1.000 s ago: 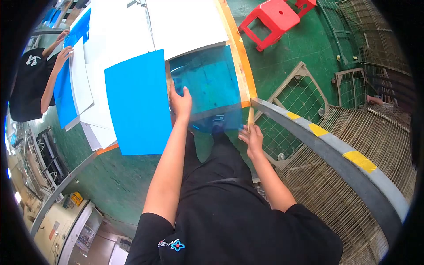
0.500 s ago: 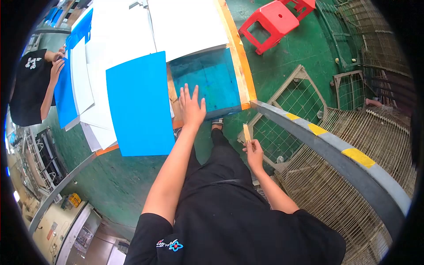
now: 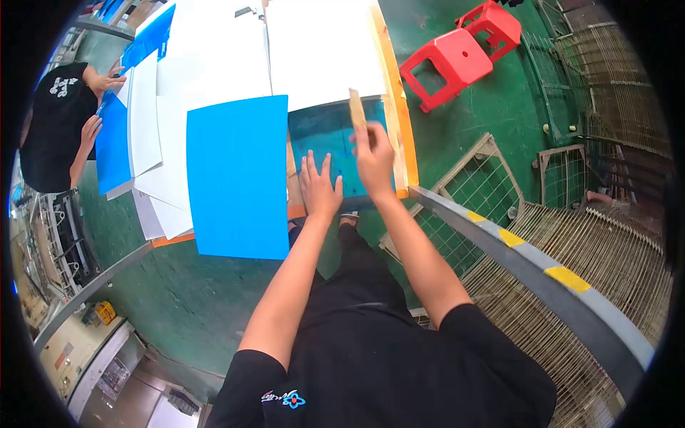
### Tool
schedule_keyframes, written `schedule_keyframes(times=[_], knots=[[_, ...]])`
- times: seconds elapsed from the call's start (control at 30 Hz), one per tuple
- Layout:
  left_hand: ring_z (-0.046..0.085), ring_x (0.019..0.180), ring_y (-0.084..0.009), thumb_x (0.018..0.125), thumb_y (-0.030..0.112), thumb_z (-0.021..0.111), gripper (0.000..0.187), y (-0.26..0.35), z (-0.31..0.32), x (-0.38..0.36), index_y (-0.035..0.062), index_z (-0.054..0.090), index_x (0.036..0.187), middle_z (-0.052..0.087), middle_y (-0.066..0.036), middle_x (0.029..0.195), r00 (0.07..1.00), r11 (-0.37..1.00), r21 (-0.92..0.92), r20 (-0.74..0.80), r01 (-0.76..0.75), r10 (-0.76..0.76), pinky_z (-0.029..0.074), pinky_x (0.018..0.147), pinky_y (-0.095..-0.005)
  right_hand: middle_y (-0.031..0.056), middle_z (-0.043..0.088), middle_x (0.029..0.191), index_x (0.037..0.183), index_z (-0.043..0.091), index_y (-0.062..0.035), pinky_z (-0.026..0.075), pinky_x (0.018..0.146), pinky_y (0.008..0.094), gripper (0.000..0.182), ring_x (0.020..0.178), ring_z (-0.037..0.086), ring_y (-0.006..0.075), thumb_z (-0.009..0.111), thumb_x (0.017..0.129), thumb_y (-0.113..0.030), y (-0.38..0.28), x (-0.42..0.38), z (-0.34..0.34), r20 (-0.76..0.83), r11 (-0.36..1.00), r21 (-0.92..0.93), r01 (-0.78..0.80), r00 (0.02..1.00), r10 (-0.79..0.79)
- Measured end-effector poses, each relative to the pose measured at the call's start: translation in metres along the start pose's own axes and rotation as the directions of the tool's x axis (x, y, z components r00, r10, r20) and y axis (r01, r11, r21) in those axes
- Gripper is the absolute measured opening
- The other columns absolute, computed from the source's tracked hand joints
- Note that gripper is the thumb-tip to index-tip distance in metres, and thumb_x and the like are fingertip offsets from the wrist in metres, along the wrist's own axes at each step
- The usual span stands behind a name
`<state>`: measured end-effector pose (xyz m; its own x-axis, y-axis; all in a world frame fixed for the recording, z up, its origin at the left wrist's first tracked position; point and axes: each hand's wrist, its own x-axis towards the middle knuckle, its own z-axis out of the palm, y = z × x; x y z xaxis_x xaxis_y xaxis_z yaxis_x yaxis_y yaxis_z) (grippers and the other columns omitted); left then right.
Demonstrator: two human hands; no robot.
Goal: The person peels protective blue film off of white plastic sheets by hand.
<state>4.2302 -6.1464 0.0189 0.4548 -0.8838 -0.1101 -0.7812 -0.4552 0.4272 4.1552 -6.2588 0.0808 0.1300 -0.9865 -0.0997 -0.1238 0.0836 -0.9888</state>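
My left hand (image 3: 319, 187) lies flat, fingers spread, on a translucent blue film sheet (image 3: 325, 135) at the near end of the orange-edged table (image 3: 394, 107). My right hand (image 3: 373, 155) is over the same sheet and grips a thin wooden stick (image 3: 356, 108) that points up and away from me. A solid bright blue sheet (image 3: 237, 175) lies just left of my left hand and overhangs the table's near edge. White sheets (image 3: 321, 46) cover the table beyond the film.
Another person in a black shirt (image 3: 50, 121) works at the table's left side, hands on blue and white sheets. Two red plastic stools (image 3: 464, 57) stand on the green floor to the right. A grey rail with yellow stripes (image 3: 514, 242) and wire mesh panels (image 3: 485, 171) are close on my right.
My right hand rose from beside the rail below the table edge up onto the blue film, carrying the stick. My left hand stayed pressed on the film.
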Motion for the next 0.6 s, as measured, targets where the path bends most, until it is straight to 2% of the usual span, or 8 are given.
schedule_keyframes(times=[0.2, 0.27, 0.33, 0.4, 0.43, 0.5, 0.53, 0.6], knots=[[0.017, 0.140, -0.0415, 0.086, 0.020, 0.063, 0.054, 0.017, -0.022, -0.003, 0.0117, 0.045, 0.136, 0.020, -0.022, 0.151, 1.000, 0.988, -0.156, -0.024, -0.023, 0.019, 0.022, 0.111, -0.0507, 0.0094, 0.068, 0.072, 0.084, 0.061, -0.0013, 0.049, 0.068, 0.0365, 0.027, 0.071, 0.066, 0.0235, 0.057, 0.091, -0.027, -0.009, 0.136, 0.092, -0.047, 0.990, -0.141, -0.018, 0.999, 0.011], [0.036, 0.132, -0.0374, 0.087, 0.016, 0.061, 0.045, 0.026, -0.041, -0.014, 0.0082, 0.050, 0.130, 0.040, -0.021, 0.140, 0.999, 0.953, -0.302, 0.013, -0.032, 0.038, 0.032, 0.107, -0.0454, 0.0096, 0.068, 0.072, 0.083, 0.062, -0.0018, 0.049, 0.071, 0.0368, 0.027, 0.073, 0.066, 0.0244, 0.057, 0.090, -0.027, -0.017, 0.166, 0.104, -0.058, 0.976, -0.210, -0.058, 0.997, 0.047], [0.048, 0.124, -0.0336, 0.087, 0.014, 0.061, 0.040, 0.025, -0.051, -0.032, 0.0051, 0.054, 0.125, 0.052, -0.019, 0.131, 0.988, 0.831, -0.556, 0.117, -0.022, 0.104, 0.039, 0.103, -0.0408, 0.0090, 0.067, 0.073, 0.085, 0.060, 0.0001, 0.047, 0.057, 0.0314, 0.026, 0.058, 0.060, 0.0172, 0.056, 0.092, -0.025, -0.006, 0.196, 0.110, -0.083, 0.992, -0.126, -0.022, 0.996, 0.012], [0.060, 0.111, -0.0261, 0.090, 0.014, 0.060, 0.034, 0.032, -0.089, -0.058, 0.0012, 0.056, 0.121, 0.063, -0.015, 0.116, 0.905, 0.693, -0.676, 0.417, 0.251, 0.079, 0.046, 0.094, -0.0345, 0.0081, 0.066, 0.072, 0.087, 0.060, 0.0016, 0.044, 0.049, 0.0273, 0.025, 0.051, 0.056, 0.0123, 0.055, 0.093, -0.023, 0.003, 0.218, 0.098, -0.150, 1.000, -0.012, -0.014, 0.989, 0.012], [0.061, 0.109, -0.0238, 0.091, 0.014, 0.058, 0.033, 0.025, -0.096, -0.076, 0.0005, 0.056, 0.121, 0.064, -0.014, 0.115, 0.883, 0.694, -0.671, 0.457, 0.263, 0.108, 0.046, 0.093, -0.0334, 0.0086, 0.065, 0.071, 0.088, 0.060, 0.0032, 0.046, 0.054, 0.0299, 0.026, 0.057, 0.059, 0.0156, 0.055, 0.093, -0.021, 0.015, 0.232, 0.087, -0.268, 0.999, 0.040, 0.033, 0.963, -0.022], [0.061, 0.108, -0.0247, 0.092, 0.016, 0.056, 0.032, 0.003, -0.106, -0.114, 0.0008, 0.057, 0.120, 0.064, -0.015, 0.114, 0.843, 0.692, -0.647, 0.528, 0.321, 0.102, 0.047, 0.092, -0.0338, 0.0154, 0.066, 0.078, 0.088, 0.061, 0.0014, 0.047, 0.071, 0.0405, 0.022, 0.075, 0.063, 0.0311, 0.054, 0.090, -0.019, 0.022, 0.238, 0.049, -0.545, 0.967, -0.173, 0.185, 0.800, -0.250], [0.061, 0.108, -0.0279, 0.092, 0.018, 0.055, 0.030, -0.010, -0.111, -0.134, 0.0019, 0.059, 0.118, 0.063, -0.017, 0.115, 0.825, 0.690, -0.623, 0.561, 0.368, 0.067, 0.047, 0.092, -0.0355, 0.0170, 0.066, 0.082, 0.089, 0.061, 0.0006, 0.047, 0.069, 0.0426, 0.020, 0.076, 0.063, 0.0338, 0.054, 0.089, -0.018, 0.024, 0.235, 0.030, -0.592, 0.971, -0.197, 0.133, 0.774, -0.226], [0.061, 0.109, -0.0289, 0.093, 0.019, 0.055, 0.031, -0.034, -0.120, -0.170, 0.0019, 0.060, 0.118, 0.064, -0.018, 0.114, 0.730, 0.598, -0.517, 0.660, 0.612, -0.176, 0.046, 0.092, -0.0362, 0.0170, 0.067, 0.084, 0.091, 0.065, -0.0015, 0.048, 0.069, 0.0428, 0.019, 0.077, 0.064, 0.0344, 0.058, 0.087, -0.018, 0.073, 0.252, 0.006, -0.586, 0.971, -0.232, -0.048, 0.804, -0.100]])
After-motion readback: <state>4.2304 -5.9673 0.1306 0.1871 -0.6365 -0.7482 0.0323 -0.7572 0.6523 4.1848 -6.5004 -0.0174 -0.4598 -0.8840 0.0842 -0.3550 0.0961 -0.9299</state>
